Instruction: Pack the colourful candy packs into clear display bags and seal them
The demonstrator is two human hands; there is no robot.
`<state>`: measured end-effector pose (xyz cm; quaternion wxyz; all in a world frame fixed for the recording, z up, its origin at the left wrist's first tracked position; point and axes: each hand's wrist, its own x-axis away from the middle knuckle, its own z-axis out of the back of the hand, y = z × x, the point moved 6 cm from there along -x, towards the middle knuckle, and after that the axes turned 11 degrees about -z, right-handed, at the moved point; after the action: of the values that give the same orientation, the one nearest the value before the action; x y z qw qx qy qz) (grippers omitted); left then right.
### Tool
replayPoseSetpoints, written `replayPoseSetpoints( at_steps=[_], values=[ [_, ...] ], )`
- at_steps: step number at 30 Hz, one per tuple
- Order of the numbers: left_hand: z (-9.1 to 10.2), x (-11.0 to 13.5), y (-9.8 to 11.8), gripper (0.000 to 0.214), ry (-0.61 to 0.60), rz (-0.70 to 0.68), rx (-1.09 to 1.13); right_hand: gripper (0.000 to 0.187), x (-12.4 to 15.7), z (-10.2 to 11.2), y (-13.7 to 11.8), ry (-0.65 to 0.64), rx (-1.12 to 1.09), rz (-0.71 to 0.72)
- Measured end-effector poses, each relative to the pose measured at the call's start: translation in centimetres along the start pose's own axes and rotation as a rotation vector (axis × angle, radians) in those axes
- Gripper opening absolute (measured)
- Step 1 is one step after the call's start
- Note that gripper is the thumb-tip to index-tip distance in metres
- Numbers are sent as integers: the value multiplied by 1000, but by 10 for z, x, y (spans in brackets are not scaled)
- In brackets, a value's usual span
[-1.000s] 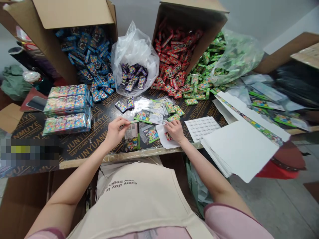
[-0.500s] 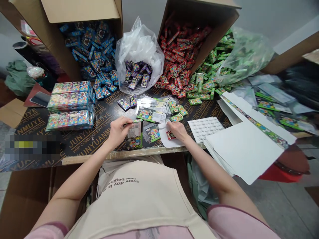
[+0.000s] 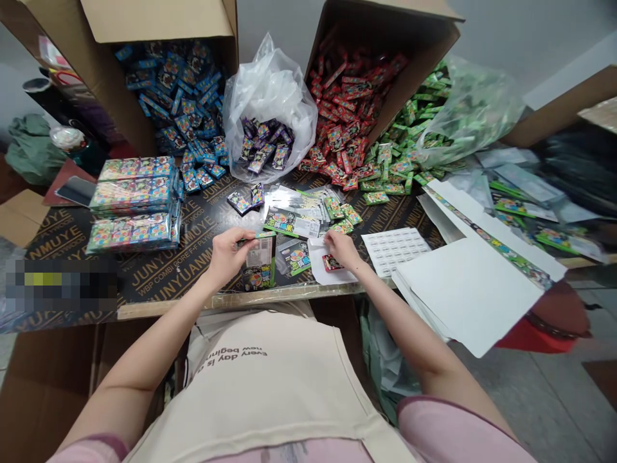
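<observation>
My left hand (image 3: 231,256) is closed in a pinch on the upper left edge of a black-and-green printed packet (image 3: 261,265), which is near the table's front edge. To its right, my right hand (image 3: 343,251) has its fingertips pressed together at the top of a white piece of paper (image 3: 322,275). A small red box (image 3: 331,262) shows against that paper below the fingers, partly covered by the hand. Between the hands lies another printed packet (image 3: 294,257) with a green edge. Beyond it are a flat printed packet (image 3: 292,223) and several small green boxes (image 3: 342,226).
Two purple boxes (image 3: 240,202) lie beyond my left hand. Wrapped multipacks (image 3: 132,233) are stacked at left. A label sheet (image 3: 395,251) and white cards (image 3: 470,289) sit at right. Behind stand a carton of blue boxes (image 3: 157,22), a plastic bag (image 3: 270,83) and a carton of red boxes (image 3: 434,45).
My right hand and the white paper have shifted very slightly, and a little more of the red box shows. My left hand keeps its pinch on the black-and-green packet.
</observation>
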<state>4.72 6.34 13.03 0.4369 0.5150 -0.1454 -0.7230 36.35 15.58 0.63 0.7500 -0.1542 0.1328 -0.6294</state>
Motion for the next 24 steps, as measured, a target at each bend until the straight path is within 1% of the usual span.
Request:
replayPoseSetpoints(
  at_steps=[2,3,5,6,7,8,9,11,12,14,15,17,20,22,24],
  values=[
    [0,0,1,3,-6,4,13,10,-7,10,-2,-3,-50,-45],
    [0,-1,1,3,-13,7,21,10,-11,17,-7,1,-87,-60],
    [-1,-1,2,6,-28,14,32,11,-17,33,-29,-18,-262,-71],
    [-1,-1,3,7,-34,20,32,14,-20,41,-47,-50,-396,-63],
    [0,-1,3,8,-36,26,30,17,-21,48,-69,-114,-562,-43],
    [0,-1,3,8,-34,35,26,21,-21,53,-95,-202,-700,-4],
    [1,-1,2,7,-28,47,25,25,-19,57,-123,-299,-790,48],
    [2,1,-1,5,-9,83,32,29,-14,61,-174,-479,-874,143],
    [2,1,-2,4,-2,101,39,31,-11,60,-194,-557,-882,184],
    [3,2,-3,3,5,119,55,34,-7,55,-223,-680,-875,238],
    [3,2,-3,3,2,117,58,35,-6,51,-231,-717,-870,250],
    [3,1,0,3,-6,102,53,36,-8,44,-237,-748,-867,251],
    [3,1,4,4,11,89,28,35,-11,40,-235,-742,-858,240],
    [3,1,5,2,45,93,3,35,-12,39,-233,-734,-850,231],
    [2,2,4,9,79,93,-15,35,-13,35,-231,-724,-851,213]
  ],
)
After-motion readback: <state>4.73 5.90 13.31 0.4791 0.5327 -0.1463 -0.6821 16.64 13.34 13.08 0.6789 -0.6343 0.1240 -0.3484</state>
